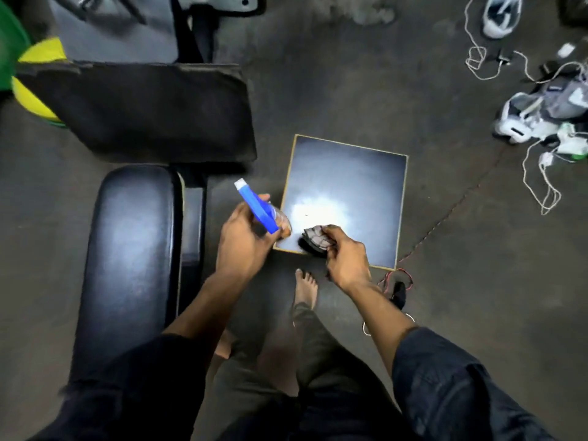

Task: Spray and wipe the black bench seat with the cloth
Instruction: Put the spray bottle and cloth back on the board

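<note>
The black padded bench seat (127,259) runs lengthwise at the left, shiny and bare. My left hand (245,240) is to its right, closed around a spray bottle (257,208) with a blue trigger head and white nozzle that points up and away. My right hand (346,259) is further right, holding a crumpled dark checked cloth (316,240) just above the near edge of a dark square board (350,186) lying on the floor. Both hands are off the bench.
A wider black pad (143,113) lies beyond the seat. Yellow and green weight plates (31,90) sit at the far left. White cables (537,173) and shoes (541,113) are scattered at the right. My bare feet (305,288) stand on the grey floor.
</note>
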Demonstrator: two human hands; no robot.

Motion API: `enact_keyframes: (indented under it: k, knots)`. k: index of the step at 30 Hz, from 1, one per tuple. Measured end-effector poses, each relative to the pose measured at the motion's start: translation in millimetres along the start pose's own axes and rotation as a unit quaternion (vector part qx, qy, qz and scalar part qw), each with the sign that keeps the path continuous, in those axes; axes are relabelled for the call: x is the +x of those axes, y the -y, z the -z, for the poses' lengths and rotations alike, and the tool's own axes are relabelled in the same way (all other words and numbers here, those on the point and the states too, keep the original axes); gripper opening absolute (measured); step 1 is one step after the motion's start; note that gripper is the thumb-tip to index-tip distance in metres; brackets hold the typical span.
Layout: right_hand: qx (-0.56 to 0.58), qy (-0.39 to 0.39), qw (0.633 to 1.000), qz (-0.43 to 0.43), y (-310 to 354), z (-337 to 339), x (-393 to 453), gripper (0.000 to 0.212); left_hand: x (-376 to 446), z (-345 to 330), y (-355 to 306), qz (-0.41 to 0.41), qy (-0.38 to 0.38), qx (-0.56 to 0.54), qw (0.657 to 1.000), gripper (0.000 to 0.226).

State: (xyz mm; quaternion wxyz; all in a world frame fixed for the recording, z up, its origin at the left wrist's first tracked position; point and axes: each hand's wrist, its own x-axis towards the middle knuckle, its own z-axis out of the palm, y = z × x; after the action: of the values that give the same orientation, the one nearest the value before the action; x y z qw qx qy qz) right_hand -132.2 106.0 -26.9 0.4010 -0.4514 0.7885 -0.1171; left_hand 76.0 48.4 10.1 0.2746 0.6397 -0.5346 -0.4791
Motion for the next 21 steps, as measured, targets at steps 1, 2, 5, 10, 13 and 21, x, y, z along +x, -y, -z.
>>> enact_keyframes:
  k: [1, 2, 5, 10, 13, 21]
  knots:
    - [0.0, -0.009, 1.0, -0.006, -7.5, 9.0, 4.1, 0.058, 4.6, -13.4, -10.0, -0.003, 0.017, -0.001, 1.0, 0.035]
    - [0.001, -0.016, 1.0, -0.014, -14.5, 17.2, 8.5, 0.059, 8.1, -24.7, -19.8, -0.007, 0.037, 0.002, 0.999, 0.033]
    - [0.007, -0.032, 0.999, -0.039, -31.7, 32.8, 22.6, 0.058, 13.8, -48.7, -39.8, -0.019, 0.059, 0.026, 0.998, 0.04]
    - [0.009, -0.066, 0.997, -0.045, -54.1, 45.3, 43.2, 0.048, 16.6, -74.4, -48.7, -0.026, 0.09, 0.104, 0.99, 0.052]
    - [0.004, -0.05, 0.999, -0.002, -60.5, 43.3, 53.4, 0.036, 17.4, -78.2, -47.8, -0.027, 0.105, 0.133, 0.985, 0.056]
    - [-0.1, 0.11, 0.988, 0.029, -81.9, 34.8, 40.5, 0.048, 15.7, -90.7, -43.0, -0.003, 0.107, 0.161, 0.981, 0.053]
